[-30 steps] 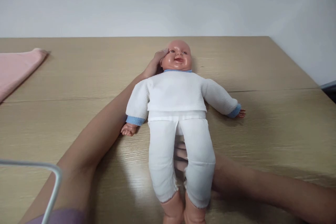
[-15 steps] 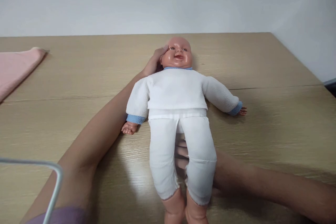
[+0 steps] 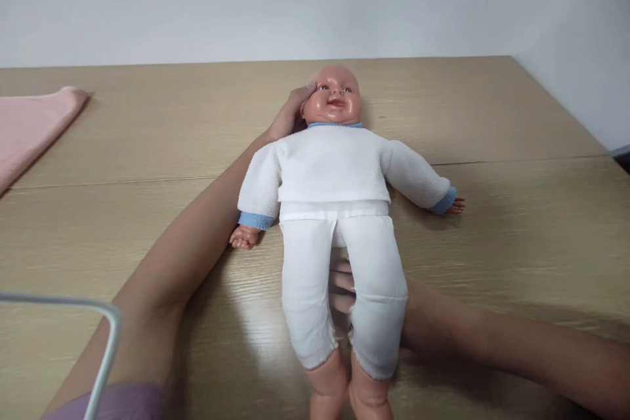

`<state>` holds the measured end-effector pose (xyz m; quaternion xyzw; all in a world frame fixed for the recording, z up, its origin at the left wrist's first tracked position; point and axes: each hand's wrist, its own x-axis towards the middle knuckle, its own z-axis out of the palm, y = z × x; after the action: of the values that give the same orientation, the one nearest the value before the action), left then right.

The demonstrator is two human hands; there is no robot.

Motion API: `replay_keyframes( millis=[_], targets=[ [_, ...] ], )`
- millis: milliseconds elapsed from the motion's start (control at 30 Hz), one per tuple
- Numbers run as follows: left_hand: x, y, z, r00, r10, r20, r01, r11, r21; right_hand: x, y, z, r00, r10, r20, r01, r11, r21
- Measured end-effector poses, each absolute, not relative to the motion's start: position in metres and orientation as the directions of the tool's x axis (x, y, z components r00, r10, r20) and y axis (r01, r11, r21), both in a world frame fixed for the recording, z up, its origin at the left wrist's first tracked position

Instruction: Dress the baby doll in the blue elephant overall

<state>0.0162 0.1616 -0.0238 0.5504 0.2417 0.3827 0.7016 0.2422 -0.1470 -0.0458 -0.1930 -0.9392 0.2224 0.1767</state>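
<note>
A baby doll (image 3: 335, 164) in a white top with blue cuffs and white trousers lies face up before me, its head toward the far side. My left hand (image 3: 293, 111) cups the side and back of its head, the thumb resting near the temple; the other fingers are hidden behind the head. Beneath the doll's legs passes my right hand (image 3: 343, 283), its fingers showing in the gap between the thighs. The palm and thumb are covered by the trouser leg. Both doll arms spread outward, and the feet run past the lower edge of view.
Under the doll is a wooden table (image 3: 516, 230) with a seam across it. A folded pink cloth (image 3: 34, 128) lies at the left. Close to the camera, a pale bent rod (image 3: 111, 335) crosses the lower left corner. Behind the table stands a pale wall (image 3: 295, 0).
Almost nothing differs. The doll and both hands keep their places relative to each other, with only a very slight shift of the view.
</note>
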Motion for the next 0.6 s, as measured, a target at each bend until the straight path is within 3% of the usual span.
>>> replay_keyframes(
  millis=[133,500,600],
  targets=[
    [0.016,0.158,-0.019,0.615,0.787,0.055,-0.307,0.175,0.936,0.241,-0.147,-0.042,-0.863,0.448,0.233,0.295,0.822,-0.487],
    [0.016,0.164,-0.024,0.589,0.804,0.074,-0.346,0.169,0.923,0.244,-0.147,-0.035,-0.865,0.457,0.209,0.305,0.808,-0.504],
    [0.011,0.176,-0.037,0.481,0.856,0.188,-0.271,-0.059,0.961,0.246,-0.147,-0.043,-0.852,0.474,0.221,0.301,0.790,-0.534]
  ],
)
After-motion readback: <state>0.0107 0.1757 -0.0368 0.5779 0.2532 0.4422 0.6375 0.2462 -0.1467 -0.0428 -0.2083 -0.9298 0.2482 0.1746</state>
